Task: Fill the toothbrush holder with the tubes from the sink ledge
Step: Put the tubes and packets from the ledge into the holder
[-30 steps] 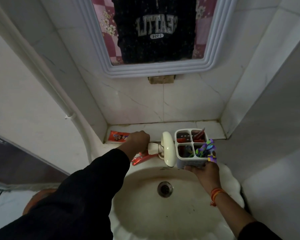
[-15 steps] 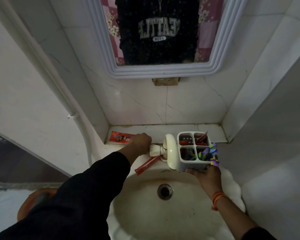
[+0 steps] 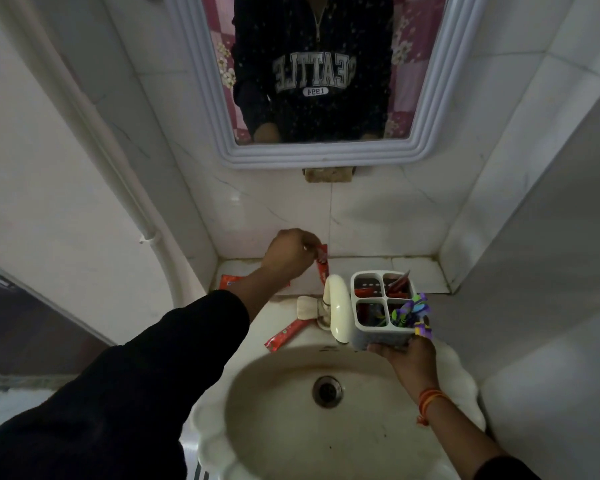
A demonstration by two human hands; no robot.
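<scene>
Red foil catches the light in my left hand (image 3: 290, 252): a toothpaste tube (image 3: 322, 268) that lay down by the tap a moment ago is now lifted off the sink ledge (image 3: 378, 268), hanging from my fingertips against the wall tiles, above and just behind the cream tap (image 3: 338, 308). My hand has risen from the ledge to carry it, so this tube is on its way. My judgement is that the next stretch is a short swing right and down into the toothbrush holder (image 3: 383, 308).

My left grip is narrow, fingers pinched shut on the tube's upper end; the lower end dangles free, close to the tap's top. My right hand (image 3: 404, 356) cups the white four-slot holder from below, fingers closed around its base, keeping it over the basin's (image 3: 326, 427) right rim as before. Its back slots already show red tubes, and purple brush heads stick out of the front right one.

Two tubes remain: one flat on the ledge's left end (image 3: 230, 281), partly hidden by my wrist, and one slanted on the sink deck (image 3: 286, 336) left of the tap. So the job looks partway done.
</scene>
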